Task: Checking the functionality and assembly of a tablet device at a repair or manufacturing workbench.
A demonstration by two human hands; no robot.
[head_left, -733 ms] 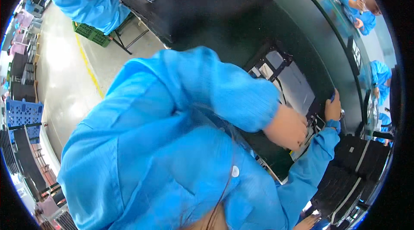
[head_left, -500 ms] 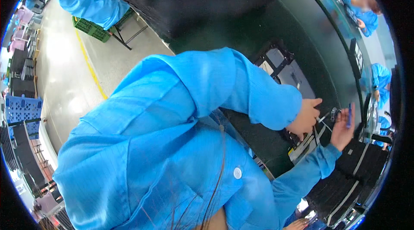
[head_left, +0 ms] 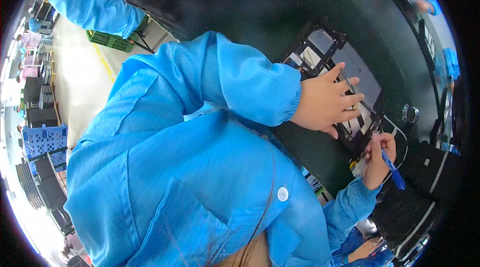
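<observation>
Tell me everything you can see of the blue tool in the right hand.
The blue tool is slim and pen-like, its handle apparently plastic. The right hand grips it between the fingers, and the handle slants out of the grip toward the picture's lower right, its back end uncovered. The front part is largely hidden by the fingers, near the lower end of the dark-framed device; whether the tip touches it cannot be told.

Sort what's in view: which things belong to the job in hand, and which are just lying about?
In the job:
Flat dark device, under the spread left hand
Blue-handled tool, in the right hand

Apparently just lying about:
Blue basket, far left
Green crate, upper left
</observation>
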